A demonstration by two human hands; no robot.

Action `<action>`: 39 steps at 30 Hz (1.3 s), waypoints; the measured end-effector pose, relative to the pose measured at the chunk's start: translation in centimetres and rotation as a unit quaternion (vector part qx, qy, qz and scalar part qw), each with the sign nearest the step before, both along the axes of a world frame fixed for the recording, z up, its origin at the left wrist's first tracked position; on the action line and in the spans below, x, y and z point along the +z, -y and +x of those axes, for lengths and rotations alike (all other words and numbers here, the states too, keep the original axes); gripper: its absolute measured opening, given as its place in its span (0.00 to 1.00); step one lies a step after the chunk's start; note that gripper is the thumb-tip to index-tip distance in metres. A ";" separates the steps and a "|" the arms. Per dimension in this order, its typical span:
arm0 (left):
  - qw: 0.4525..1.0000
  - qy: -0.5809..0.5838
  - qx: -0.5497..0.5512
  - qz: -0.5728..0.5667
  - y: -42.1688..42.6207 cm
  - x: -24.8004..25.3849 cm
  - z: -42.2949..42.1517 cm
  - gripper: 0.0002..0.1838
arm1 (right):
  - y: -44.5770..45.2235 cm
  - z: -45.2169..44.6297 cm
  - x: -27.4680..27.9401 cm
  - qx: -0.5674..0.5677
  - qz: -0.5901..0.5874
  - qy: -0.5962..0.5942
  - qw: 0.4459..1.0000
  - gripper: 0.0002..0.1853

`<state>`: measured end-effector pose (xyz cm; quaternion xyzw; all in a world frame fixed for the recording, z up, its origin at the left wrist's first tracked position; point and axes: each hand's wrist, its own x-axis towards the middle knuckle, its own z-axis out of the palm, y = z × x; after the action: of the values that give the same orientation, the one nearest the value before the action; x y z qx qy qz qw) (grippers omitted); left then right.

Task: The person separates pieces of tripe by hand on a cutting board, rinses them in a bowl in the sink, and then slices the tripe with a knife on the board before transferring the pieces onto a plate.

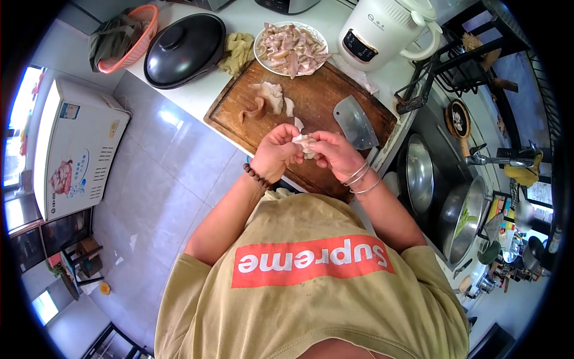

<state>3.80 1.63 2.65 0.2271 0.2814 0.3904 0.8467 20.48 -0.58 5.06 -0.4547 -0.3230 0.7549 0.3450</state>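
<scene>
Cleaver (356, 123) and scraps (274, 96) lie on the board (314, 91) near left fingers (283, 131) and right fingers (327, 139), both clamped on a pale piece (306, 143).

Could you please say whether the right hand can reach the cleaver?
Probably yes: the cleaver lies near the right hand with nothing visible between, though those fingers are holding a pale piece.

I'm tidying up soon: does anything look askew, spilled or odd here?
Nothing looks clearly spilled or damaged. Mildly untidy: the cleaver lies aslant near the right edge of the cutting board, and a yellowish cloth sits crumpled beside the black lid.
</scene>
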 end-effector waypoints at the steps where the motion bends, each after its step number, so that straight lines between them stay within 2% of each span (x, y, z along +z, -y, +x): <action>1: 1.000 0.000 0.000 0.000 0.0 0.0 0.1 0.12 | 0.1 0.1 0.0 -0.004 -0.010 -0.015 1.000 0.06; 5: 1.000 -0.011 -0.002 -0.010 0.0 -0.7 -0.1 0.12 | 0.3 0.3 -0.7 -0.039 -0.039 -0.095 0.994 0.06; 9: 0.998 -0.025 0.030 -0.042 0.1 -1.8 -1.6 0.12 | -0.7 2.2 1.3 -0.083 -0.014 -0.118 0.989 0.04; 13: 0.997 0.040 0.050 -0.045 -0.3 -1.8 -2.1 0.12 | -1.0 3.3 1.0 -0.056 0.020 -0.046 0.997 0.04; 15: 0.998 0.039 0.044 -0.038 -0.5 -1.4 -1.8 0.12 | -0.7 2.6 1.0 -0.018 0.062 0.049 0.997 0.04; 22: 0.999 0.025 0.026 0.010 -0.2 -0.7 -0.8 0.12 | -0.7 0.6 0.5 -0.018 0.067 0.003 0.998 0.10; 26: 0.999 0.013 0.017 0.026 -0.1 -0.6 -0.6 0.14 | -0.8 0.0 0.3 -0.004 0.094 0.018 0.995 0.12; 32: 0.998 -0.030 0.017 0.056 0.3 0.0 0.0 0.13 | -0.9 -0.3 -0.4 0.012 0.132 0.128 0.983 0.08; 34: 0.998 -0.044 0.012 0.054 0.5 -0.5 0.0 0.12 | -0.7 -0.1 -1.0 0.036 0.187 0.225 0.956 0.06; 35: 0.997 -0.044 0.011 0.055 0.6 -0.6 -0.1 0.12 | -0.7 -0.1 -1.0 0.035 0.188 0.225 0.955 0.06; 37: 0.997 -0.064 -0.011 0.045 1.0 -0.9 -0.2 0.10 | -0.3 -0.3 -0.9 0.059 0.289 0.358 0.886 0.05; 39: 0.997 -0.071 -0.016 0.031 1.5 -1.3 -0.3 0.10 | 0.1 -0.5 -1.4 0.057 0.318 0.363 0.874 0.04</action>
<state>3.52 0.12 1.36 0.2846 0.3253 0.3677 0.8234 19.96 -0.66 3.66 -0.5438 -0.6733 0.4114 0.2857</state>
